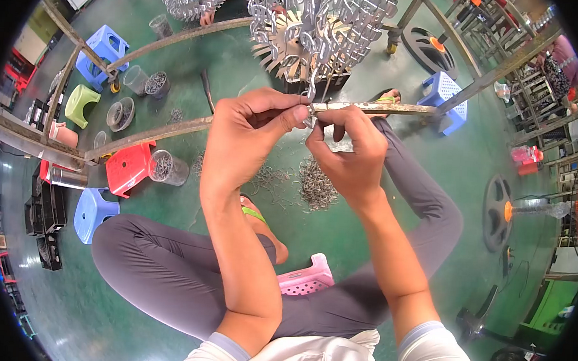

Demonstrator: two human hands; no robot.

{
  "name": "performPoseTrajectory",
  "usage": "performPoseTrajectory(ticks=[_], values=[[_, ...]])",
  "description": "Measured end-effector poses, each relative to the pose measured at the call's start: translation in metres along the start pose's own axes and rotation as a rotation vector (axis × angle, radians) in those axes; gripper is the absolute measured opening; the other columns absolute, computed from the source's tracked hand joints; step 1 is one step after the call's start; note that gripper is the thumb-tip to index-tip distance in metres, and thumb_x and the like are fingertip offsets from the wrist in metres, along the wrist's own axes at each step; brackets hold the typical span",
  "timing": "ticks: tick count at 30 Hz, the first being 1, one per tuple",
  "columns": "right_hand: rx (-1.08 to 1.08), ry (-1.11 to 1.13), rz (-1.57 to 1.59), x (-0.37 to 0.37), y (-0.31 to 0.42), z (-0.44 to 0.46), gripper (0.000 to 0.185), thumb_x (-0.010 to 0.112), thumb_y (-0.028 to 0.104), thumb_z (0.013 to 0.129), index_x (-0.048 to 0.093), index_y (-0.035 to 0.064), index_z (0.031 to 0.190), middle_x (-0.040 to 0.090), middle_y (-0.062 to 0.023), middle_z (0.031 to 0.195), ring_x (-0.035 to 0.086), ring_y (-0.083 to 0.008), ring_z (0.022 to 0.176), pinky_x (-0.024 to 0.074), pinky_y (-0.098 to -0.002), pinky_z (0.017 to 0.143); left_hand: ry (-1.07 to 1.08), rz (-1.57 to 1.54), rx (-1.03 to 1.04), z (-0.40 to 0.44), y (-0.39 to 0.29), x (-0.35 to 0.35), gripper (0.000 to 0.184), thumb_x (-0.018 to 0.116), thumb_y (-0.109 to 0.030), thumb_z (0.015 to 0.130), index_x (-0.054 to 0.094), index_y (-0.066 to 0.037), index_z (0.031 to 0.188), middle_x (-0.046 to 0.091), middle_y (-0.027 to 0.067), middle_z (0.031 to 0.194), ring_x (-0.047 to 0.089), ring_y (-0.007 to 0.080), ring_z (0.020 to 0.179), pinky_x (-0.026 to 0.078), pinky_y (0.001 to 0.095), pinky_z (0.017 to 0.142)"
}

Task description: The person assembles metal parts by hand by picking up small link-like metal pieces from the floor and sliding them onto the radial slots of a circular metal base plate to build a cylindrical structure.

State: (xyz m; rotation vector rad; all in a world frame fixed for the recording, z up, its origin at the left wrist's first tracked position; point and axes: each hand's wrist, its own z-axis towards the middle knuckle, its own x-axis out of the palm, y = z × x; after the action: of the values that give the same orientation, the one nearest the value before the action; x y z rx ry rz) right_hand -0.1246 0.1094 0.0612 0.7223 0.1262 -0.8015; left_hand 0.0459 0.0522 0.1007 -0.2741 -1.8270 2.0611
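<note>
A dense cluster of shiny bent metal pieces (pixel 349 30) hangs in front of me. From its lower part a metal hook (pixel 312 83) reaches down between my hands. My left hand (pixel 249 129) is closed, thumb and forefinger pinching at the lower end of this hook. Just to the right, my right hand (pixel 353 148) is also closed in a pinch, its fingertips almost touching the left ones. What the right fingertips hold is too small and covered to name. Beneath my hands, a pile of small wire hooks (pixel 318 187) lies on the green floor.
A metal frame bar (pixel 167 135) crosses close behind my hands. Left of me stand a red stool (pixel 127 170), blue stools (pixel 94 215) and a plastic cup of wire hooks (pixel 169 168). Another blue stool (pixel 445 100) stands right. Another person's hand (pixel 208 17) shows at the far cluster.
</note>
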Motion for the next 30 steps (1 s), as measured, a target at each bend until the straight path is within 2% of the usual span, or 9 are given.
performPoseTrajectory(ticks=[5, 8, 11, 14, 18, 23, 26, 28, 30], values=[[0.051, 0.012, 0.009, 0.002, 0.005, -0.005, 0.02, 0.077, -0.003, 0.074, 0.067, 0.003, 0.091, 0.064, -0.0064, 0.08, 0.055, -0.0182, 0.062, 0.0476, -0.0323, 0.057, -0.017, 0.115, -0.057, -0.003, -0.009, 0.0, 0.023, 0.083, -0.007, 0.091, 0.08, -0.002, 0.113, 0.077, 0.0038, 0.1, 0.07, 0.0111, 0.092, 0.055, 0.0284, 0.085], [0.135, 0.005, 0.044, 0.004, 0.001, -0.009, 0.019, 0.078, -0.003, 0.074, 0.067, 0.0024, 0.088, 0.064, -0.0062, 0.076, 0.055, -0.0163, 0.061, 0.0464, -0.031, 0.057, -0.007, 0.218, -0.072, -0.006, 0.003, -0.013, 0.029, 0.082, -0.005, 0.089, 0.079, -0.002, 0.118, 0.078, 0.0072, 0.102, 0.07, 0.0109, 0.092, 0.056, 0.0285, 0.083], [0.254, -0.016, 0.113, 0.006, 0.0, -0.007, 0.016, 0.079, -0.001, 0.076, 0.067, 0.0015, 0.086, 0.065, -0.0051, 0.073, 0.054, -0.0132, 0.061, 0.0452, -0.0296, 0.057, 0.181, 0.39, -0.106, -0.006, 0.005, -0.016, 0.027, 0.08, -0.003, 0.088, 0.08, -0.001, 0.115, 0.079, 0.0073, 0.099, 0.07, 0.0114, 0.089, 0.056, 0.0291, 0.08], [0.346, -0.023, 0.185, 0.009, -0.001, -0.006, 0.014, 0.08, 0.0, 0.078, 0.067, 0.0008, 0.084, 0.066, -0.0043, 0.072, 0.054, -0.0107, 0.06, 0.0451, -0.0292, 0.057, 0.17, 0.368, 0.038, 0.002, 0.026, -0.006, 0.024, 0.079, -0.003, 0.086, 0.081, -0.001, 0.11, 0.08, 0.0068, 0.094, 0.071, 0.0132, 0.086, 0.055, 0.0296, 0.077], [0.389, 0.008, 0.164, 0.008, -0.005, -0.003, 0.013, 0.08, 0.002, 0.08, 0.068, -0.0008, 0.086, 0.069, -0.0058, 0.075, 0.056, -0.0108, 0.061, 0.0461, -0.0301, 0.057, 0.062, 0.373, 0.103, 0.006, 0.034, 0.002, 0.019, 0.079, -0.003, 0.086, 0.082, -0.001, 0.105, 0.08, 0.0072, 0.091, 0.071, 0.0133, 0.083, 0.054, 0.0293, 0.075], [0.331, 0.086, 0.12, 0.001, 0.003, 0.017, 0.016, 0.079, 0.007, 0.084, 0.074, -0.0039, 0.094, 0.072, -0.0096, 0.077, 0.06, -0.0153, 0.062, 0.0474, -0.032, 0.058, -0.01, 0.362, 0.029, 0.009, 0.037, 0.005, 0.018, 0.077, -0.006, 0.087, 0.081, 0.0, 0.103, 0.08, 0.0086, 0.089, 0.071, 0.0135, 0.082, 0.054, 0.0299, 0.074], [0.372, 0.216, -0.03, -0.006, 0.015, 0.041, 0.021, 0.078, 0.014, 0.087, 0.075, -0.0064, 0.092, 0.067, -0.0137, 0.069, 0.061, -0.0207, 0.059, 0.0485, -0.0344, 0.059, -0.051, 0.353, 0.131, 0.016, 0.05, 0.004, 0.013, 0.08, -0.01, 0.087, 0.081, 0.001, 0.094, 0.078, 0.0102, 0.08, 0.062, 0.0107, 0.061, 0.047, 0.0295, 0.057], [0.406, 0.291, -0.118, -0.007, 0.018, 0.055, 0.029, 0.077, 0.02, 0.088, 0.073, -0.0087, 0.086, 0.059, -0.0191, 0.06, 0.055, -0.0262, 0.053, 0.0481, -0.038, 0.059, -0.071, 0.316, 0.089, 0.018, 0.05, 0.007, 0.013, 0.08, -0.011, 0.088, 0.081, 0.0, 0.093, 0.078, 0.0103, 0.079, 0.062, 0.0116, 0.062, 0.048, 0.0298, 0.06], [0.4, 0.307, -0.118, -0.006, 0.015, 0.063, 0.027, 0.077, 0.018, 0.087, 0.074, -0.0083, 0.086, 0.059, -0.0191, 0.061, 0.051, -0.026, 0.052, 0.047, -0.0388, 0.058, -0.094, 0.3, 0.06, 0.021, 0.048, 0.011, 0.013, 0.08, -0.011, 0.088, 0.081, 0.001, 0.093, 0.078, 0.0109, 0.079, 0.064, 0.0125, 0.064, 0.049, 0.0303, 0.062]])
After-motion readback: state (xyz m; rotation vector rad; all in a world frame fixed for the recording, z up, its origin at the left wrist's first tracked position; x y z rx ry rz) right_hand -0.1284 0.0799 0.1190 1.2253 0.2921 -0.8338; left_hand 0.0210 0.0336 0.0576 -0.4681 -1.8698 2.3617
